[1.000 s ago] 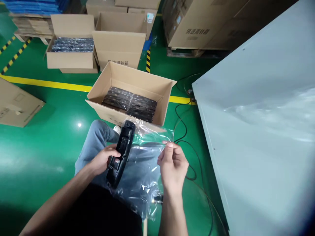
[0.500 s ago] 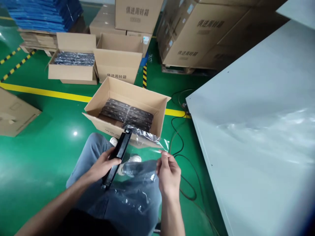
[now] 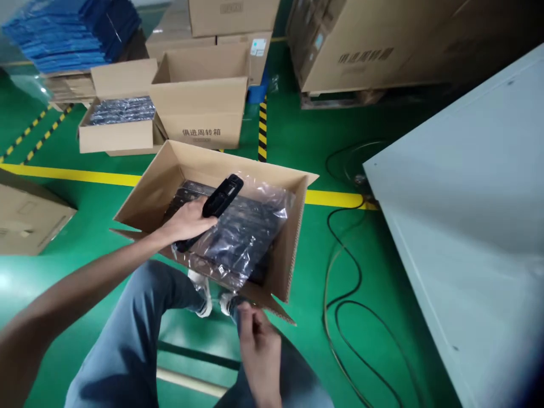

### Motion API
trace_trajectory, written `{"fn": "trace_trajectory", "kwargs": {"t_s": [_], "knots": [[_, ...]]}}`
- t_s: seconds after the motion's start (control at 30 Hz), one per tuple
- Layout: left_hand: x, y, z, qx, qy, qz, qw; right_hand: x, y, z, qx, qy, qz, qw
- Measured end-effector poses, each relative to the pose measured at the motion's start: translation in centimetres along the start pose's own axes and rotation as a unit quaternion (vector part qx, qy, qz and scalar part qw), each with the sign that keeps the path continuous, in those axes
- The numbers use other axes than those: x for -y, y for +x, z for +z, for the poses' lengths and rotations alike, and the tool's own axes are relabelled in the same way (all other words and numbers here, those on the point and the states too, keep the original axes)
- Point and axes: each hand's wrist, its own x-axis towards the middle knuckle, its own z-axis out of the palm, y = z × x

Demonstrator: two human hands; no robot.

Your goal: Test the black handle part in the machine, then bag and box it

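My left hand (image 3: 191, 220) is closed around a long black plastic part (image 3: 223, 195), holding it tilted above the open cardboard box (image 3: 293, 243). A clear plastic bag (image 3: 250, 238) spreads from the part toward the right, over the box's inside. Beneath it, dark wrapped parts (image 3: 189, 192) lie in rows, partly covered by the bag and my hand. My right hand (image 3: 260, 345) is over my right leg, just in front of the box's near flap. Its fingers are curled in; whether any film is between them cannot be made out.
Behind stand a tall open carton (image 3: 204, 96) and a low carton (image 3: 114, 133) of wrapped parts. Stacked cartons (image 3: 361, 56) rest on a pallet at the back right. A grey-white panel (image 3: 476, 187) fills the right side, with cables (image 3: 361, 272) on the floor beside it.
My left hand has carried the black part forward over the box, the bag with it. My right hand has dropped lower and toward me, away from the bag edge it was pinching.
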Motion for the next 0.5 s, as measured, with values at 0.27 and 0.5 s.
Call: {"fn": "trace_trajectory", "kwargs": {"t_s": [0.27,0.5], "knots": [[3.4,11.5,7.7,0.038,0.141,-0.075,0.986,-5.2,-1.6,1.0,0.142,-0.31,-0.23,0.911],[9.0,16.4,12.4,0.048,0.195,-0.123,0.972,-7.5,-2.3,0.9,0.157,-0.285,-0.222,0.919]]}}
